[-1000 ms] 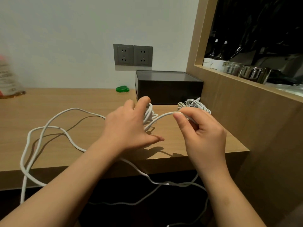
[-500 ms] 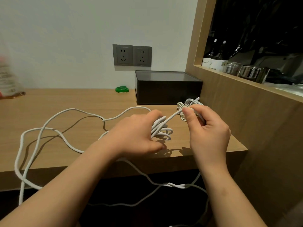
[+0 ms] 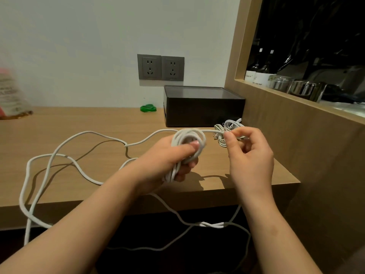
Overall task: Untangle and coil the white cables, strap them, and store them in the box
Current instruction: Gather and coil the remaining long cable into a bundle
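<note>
One thick white cable (image 3: 87, 132) sprawls in loops across the desk (image 3: 79, 118) toward 9 o'clock, its end wound into one coil (image 3: 187, 137) that the left hand (image 3: 169, 161) grips, thumb across the turns; the right hand (image 3: 250, 159), at the coil's 3 o'clock, pinches the outgoing strand between thumb and forefinger. One thinner white bundle (image 3: 230, 125) lies just behind that hand. At 12 o'clock stands one black box (image 3: 203, 111), its contents not visible, with one green strap (image 3: 148, 108) at its 9 o'clock below two wall sockets (image 3: 161, 67).
</note>
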`<act>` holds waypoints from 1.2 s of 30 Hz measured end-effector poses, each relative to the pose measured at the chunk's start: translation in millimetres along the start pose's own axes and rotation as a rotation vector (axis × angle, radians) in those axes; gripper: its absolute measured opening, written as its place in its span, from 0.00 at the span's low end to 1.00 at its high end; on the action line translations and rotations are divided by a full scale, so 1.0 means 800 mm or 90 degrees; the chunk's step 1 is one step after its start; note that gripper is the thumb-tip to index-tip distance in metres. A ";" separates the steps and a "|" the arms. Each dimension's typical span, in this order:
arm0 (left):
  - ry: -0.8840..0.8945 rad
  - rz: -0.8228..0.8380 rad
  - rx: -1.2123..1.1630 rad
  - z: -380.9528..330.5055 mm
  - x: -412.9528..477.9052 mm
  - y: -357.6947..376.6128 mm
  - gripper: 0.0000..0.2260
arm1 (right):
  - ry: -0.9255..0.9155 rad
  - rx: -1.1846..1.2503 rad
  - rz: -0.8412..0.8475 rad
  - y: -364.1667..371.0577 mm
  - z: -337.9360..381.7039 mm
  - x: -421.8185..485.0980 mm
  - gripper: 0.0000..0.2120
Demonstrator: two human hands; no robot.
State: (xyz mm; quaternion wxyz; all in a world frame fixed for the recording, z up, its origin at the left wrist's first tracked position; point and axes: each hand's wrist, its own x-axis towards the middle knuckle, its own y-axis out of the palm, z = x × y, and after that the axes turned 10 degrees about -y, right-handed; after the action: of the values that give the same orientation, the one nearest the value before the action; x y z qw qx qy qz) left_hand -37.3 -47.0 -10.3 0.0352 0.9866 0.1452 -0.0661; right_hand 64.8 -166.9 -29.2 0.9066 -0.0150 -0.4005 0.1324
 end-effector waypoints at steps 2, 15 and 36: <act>-0.023 0.010 -0.149 -0.002 0.002 0.001 0.15 | 0.000 -0.020 0.020 0.002 -0.001 -0.001 0.07; -0.016 -0.015 -0.375 -0.001 0.011 0.000 0.14 | -0.039 0.002 0.154 0.013 0.008 -0.009 0.08; -0.026 -0.167 -0.525 -0.006 0.017 -0.011 0.07 | 0.023 -0.050 0.316 0.022 0.015 -0.013 0.08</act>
State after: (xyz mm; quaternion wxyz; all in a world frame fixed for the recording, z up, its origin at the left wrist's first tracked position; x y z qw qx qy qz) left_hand -26.6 -34.1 -7.8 0.4207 0.8616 0.2830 -0.0261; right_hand 45.4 -153.2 -31.2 0.8521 -0.1502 -0.3733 0.3347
